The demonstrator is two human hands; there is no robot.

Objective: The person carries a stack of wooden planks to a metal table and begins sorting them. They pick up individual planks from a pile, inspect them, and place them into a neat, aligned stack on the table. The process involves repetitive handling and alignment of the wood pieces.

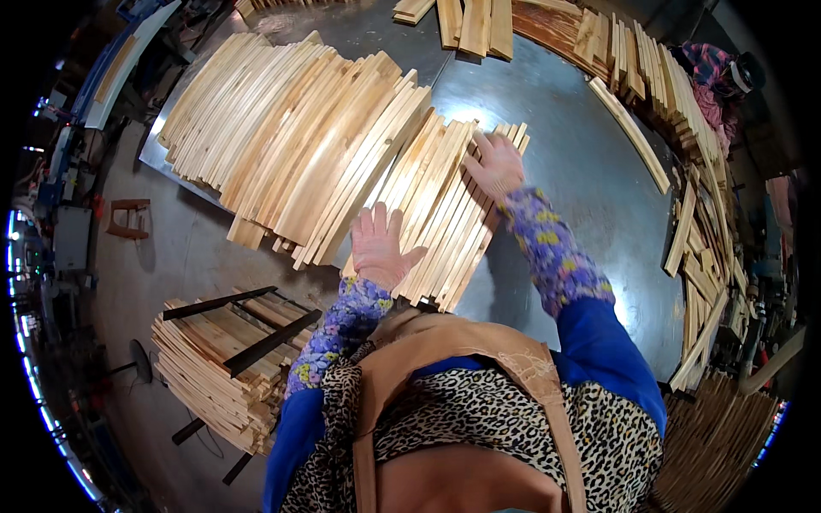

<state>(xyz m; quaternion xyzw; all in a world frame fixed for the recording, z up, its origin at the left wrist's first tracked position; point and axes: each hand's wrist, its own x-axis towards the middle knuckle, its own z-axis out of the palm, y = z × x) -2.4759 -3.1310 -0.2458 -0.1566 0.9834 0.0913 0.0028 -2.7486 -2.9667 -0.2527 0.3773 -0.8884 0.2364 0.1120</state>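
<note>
My left hand (382,250) lies with its fingers spread at the left near side of a small row of wooden slats (432,209). My right hand (496,167) rests over the far right part of that same row, fingers stretched out and apart. The slats lie side by side on a grey metal table (560,171), their ends uneven. Left of them, with a narrow gap between, lies a much larger row of pale wooden slats (282,128). Neither hand is wrapped round a slat.
Short boards (479,26) lie at the table's far edge. A long strip (631,137) and loose wood pieces (701,265) lie on the right, near a person (714,81). A wood stack (218,368) with black bars stands lower left; a small wooden stool (128,219) is beyond it.
</note>
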